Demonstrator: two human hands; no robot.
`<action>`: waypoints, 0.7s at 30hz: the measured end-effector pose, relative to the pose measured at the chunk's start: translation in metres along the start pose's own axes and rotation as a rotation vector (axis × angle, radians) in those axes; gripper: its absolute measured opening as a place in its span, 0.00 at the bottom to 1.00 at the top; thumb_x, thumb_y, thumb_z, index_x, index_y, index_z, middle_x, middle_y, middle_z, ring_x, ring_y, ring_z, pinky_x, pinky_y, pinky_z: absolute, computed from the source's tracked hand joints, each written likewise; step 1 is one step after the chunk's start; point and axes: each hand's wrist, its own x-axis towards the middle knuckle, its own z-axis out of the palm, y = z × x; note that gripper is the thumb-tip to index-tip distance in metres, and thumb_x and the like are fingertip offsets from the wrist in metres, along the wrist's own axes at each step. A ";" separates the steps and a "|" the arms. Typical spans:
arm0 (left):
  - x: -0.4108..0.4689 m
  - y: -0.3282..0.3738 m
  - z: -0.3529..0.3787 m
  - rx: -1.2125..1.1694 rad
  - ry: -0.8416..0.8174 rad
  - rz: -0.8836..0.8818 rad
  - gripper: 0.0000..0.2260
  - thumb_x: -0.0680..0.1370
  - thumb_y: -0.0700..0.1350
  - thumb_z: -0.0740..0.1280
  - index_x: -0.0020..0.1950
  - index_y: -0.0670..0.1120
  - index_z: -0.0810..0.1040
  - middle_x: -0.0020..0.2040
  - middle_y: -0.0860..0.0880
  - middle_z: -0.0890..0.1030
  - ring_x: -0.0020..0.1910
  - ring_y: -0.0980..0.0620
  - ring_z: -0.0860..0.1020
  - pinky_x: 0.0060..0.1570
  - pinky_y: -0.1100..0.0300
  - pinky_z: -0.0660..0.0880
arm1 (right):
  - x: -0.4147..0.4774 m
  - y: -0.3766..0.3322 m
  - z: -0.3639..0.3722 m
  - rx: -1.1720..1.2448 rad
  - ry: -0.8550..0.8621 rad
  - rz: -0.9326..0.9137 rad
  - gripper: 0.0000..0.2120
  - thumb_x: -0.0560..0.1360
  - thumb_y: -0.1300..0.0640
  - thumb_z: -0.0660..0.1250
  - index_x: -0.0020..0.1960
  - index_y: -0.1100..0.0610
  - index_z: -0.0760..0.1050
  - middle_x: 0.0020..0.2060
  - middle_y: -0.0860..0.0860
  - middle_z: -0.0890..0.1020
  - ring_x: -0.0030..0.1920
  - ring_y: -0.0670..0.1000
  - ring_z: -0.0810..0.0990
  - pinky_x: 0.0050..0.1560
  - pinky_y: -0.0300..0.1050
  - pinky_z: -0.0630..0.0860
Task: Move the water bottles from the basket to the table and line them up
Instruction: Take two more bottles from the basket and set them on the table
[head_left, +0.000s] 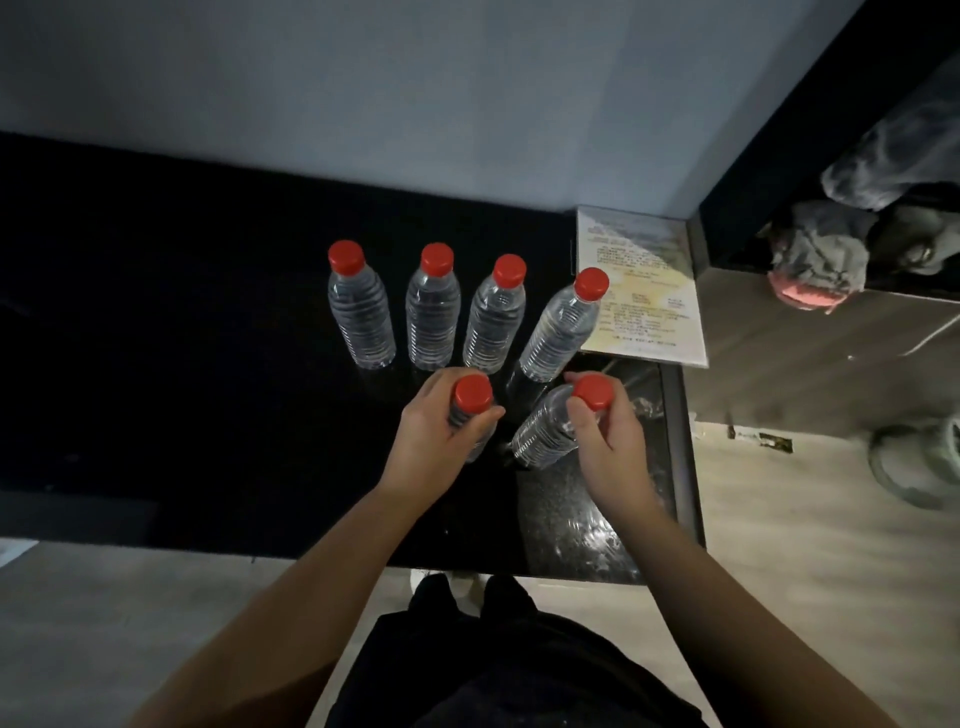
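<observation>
A clear, red-capped bottle is clasped just below its cap by the left hand, fingers wrapped round the neck. A second bottle is pinched near its cap by the right hand. Both are held upright at the near part of the black table. Behind them, 4 more bottles are stood in a row across the tabletop: and. A printed sheet is laid just right of the row.
</observation>
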 end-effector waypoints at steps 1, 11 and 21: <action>0.001 -0.001 -0.001 -0.002 -0.012 0.011 0.14 0.73 0.45 0.73 0.58 0.49 0.76 0.52 0.56 0.77 0.53 0.62 0.76 0.54 0.72 0.71 | -0.002 0.001 0.001 -0.003 0.013 -0.001 0.13 0.75 0.49 0.63 0.59 0.49 0.74 0.50 0.46 0.80 0.51 0.42 0.78 0.50 0.31 0.71; 0.000 -0.024 -0.008 0.045 -0.173 -0.051 0.32 0.68 0.49 0.77 0.67 0.63 0.66 0.62 0.63 0.72 0.62 0.69 0.71 0.58 0.75 0.67 | -0.011 0.004 -0.001 -0.065 -0.026 0.041 0.27 0.72 0.55 0.74 0.67 0.47 0.68 0.57 0.41 0.77 0.57 0.38 0.76 0.58 0.34 0.72; 0.000 -0.065 0.006 0.105 -0.184 -0.188 0.36 0.65 0.49 0.79 0.65 0.65 0.62 0.62 0.55 0.76 0.60 0.56 0.76 0.63 0.50 0.74 | -0.011 0.055 0.025 -0.084 0.020 0.265 0.35 0.65 0.57 0.80 0.66 0.48 0.65 0.54 0.43 0.80 0.53 0.38 0.78 0.55 0.34 0.74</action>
